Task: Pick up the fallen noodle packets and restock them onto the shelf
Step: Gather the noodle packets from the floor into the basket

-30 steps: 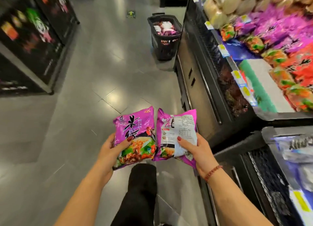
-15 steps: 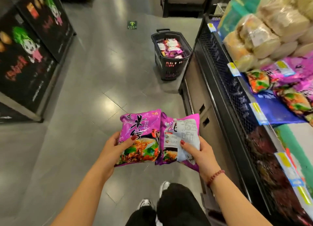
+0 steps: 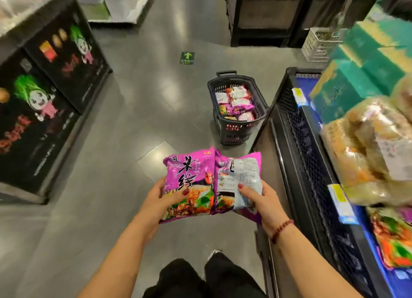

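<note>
Purple front-up noodle packet (image 3: 189, 181) in the left hand (image 3: 159, 200) and purple label-up noodle packet (image 3: 239, 179) in the right hand (image 3: 266, 203), each clasped by curled fingers (image 3: 176, 196), sit side by side at lower centre, probably evened up for the black mesh-fronted shelf (image 3: 312, 164) at right.

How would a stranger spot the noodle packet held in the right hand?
Find the black shelf unit on the right; beside it, the left hand and right hand hold purple packets side by side. The right-hand packet is nearest the shelf and shows a pale back panel, while the left-hand packet shows bold black characters.
</note>
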Available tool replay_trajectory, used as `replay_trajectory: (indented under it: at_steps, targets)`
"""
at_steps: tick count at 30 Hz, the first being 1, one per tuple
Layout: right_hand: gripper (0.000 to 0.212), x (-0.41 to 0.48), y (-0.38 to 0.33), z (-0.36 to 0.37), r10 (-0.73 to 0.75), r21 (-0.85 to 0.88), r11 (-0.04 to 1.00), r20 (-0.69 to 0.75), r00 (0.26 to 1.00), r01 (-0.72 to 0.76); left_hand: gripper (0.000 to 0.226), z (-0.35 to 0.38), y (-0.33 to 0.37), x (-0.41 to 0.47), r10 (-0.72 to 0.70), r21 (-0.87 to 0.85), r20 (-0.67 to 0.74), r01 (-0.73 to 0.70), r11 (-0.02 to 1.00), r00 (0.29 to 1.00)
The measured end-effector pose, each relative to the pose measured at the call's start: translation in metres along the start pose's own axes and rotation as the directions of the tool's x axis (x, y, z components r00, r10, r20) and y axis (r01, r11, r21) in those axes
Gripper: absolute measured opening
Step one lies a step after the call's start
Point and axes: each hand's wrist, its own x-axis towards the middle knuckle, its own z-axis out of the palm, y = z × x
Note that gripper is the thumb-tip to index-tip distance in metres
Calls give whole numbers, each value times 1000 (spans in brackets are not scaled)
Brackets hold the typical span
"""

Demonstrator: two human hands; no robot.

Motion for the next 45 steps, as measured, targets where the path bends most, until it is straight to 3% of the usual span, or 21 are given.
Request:
replay_trajectory:
  at_steps: [2,9,13,19,23,32,36,45]
  targets:
    - [33,34,-19,-2,-13,-23,1000,-9,1000,13,90,7,18,33,-7,1,6,7,1000,1000]
    - [35,161,-63,1,12,-66,998,-119,993,-20,77,20,70,170,-28,47,36,26,999,999]
    - [33,237,-95,13,31,-38,999,-155,987,-37,102,20,108,263,-41,76,66,36,996,997]
    - [34,337,-148,25,60,46,998,-218,974,-51,90,33,181,385,-64,126,153,45,991,986]
    - [31,397,-173,22,97,83,993,-252,963,-78,104,48,213,451,-52,136,158,31,990,986]
    - [39,561,-231,-12,170,171,977,-272,947,-126,82,113,273,607,-47,211,150,15,977,987]
    - [31,623,-253,-29,206,215,966,-302,931,-144,79,143,302,670,-54,283,178,1,959,983]
    - [29,703,-275,-33,226,322,944,-480,848,-70,79,177,348,803,-186,431,355,16,902,916]
